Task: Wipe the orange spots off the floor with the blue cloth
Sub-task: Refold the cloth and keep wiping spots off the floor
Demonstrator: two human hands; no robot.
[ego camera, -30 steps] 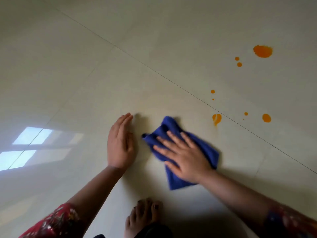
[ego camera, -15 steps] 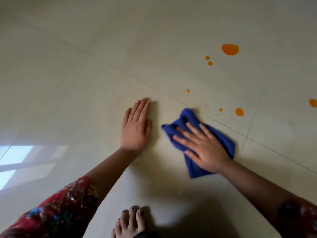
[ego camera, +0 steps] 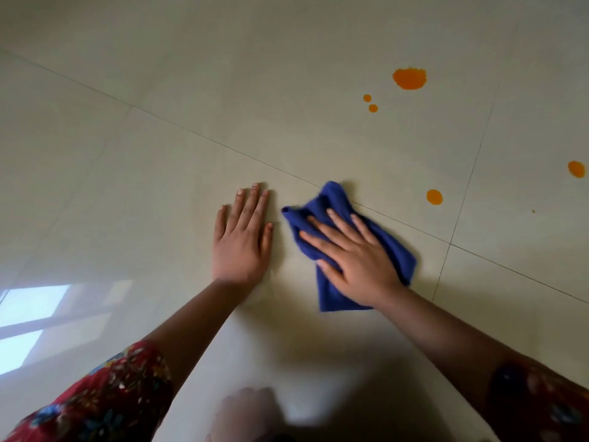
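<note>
The blue cloth [ego camera: 331, 202] lies crumpled on the pale tiled floor [ego camera: 159, 154], across a grout line. My right hand [ego camera: 353, 253] presses flat on it with fingers spread. Just left of the cloth, my left hand [ego camera: 242, 240] rests palm down on the bare floor and holds nothing. Orange spots sit beyond the cloth to the right: a large spot [ego camera: 409, 78], two small dots [ego camera: 369, 103], a round spot [ego camera: 434, 197] nearest the cloth, and another spot [ego camera: 576, 169] at the right edge.
A blurred foot [ego camera: 245, 413] shows at the bottom centre between my arms. Window light reflects off the glossy floor at the lower left [ego camera: 28, 317]. Grout lines cross the tiles diagonally.
The cloth under my right hand has slid over the floor; the smeared orange spot and tiny dots near the grout line are no longer visible. My left hand stays flat beside it.
</note>
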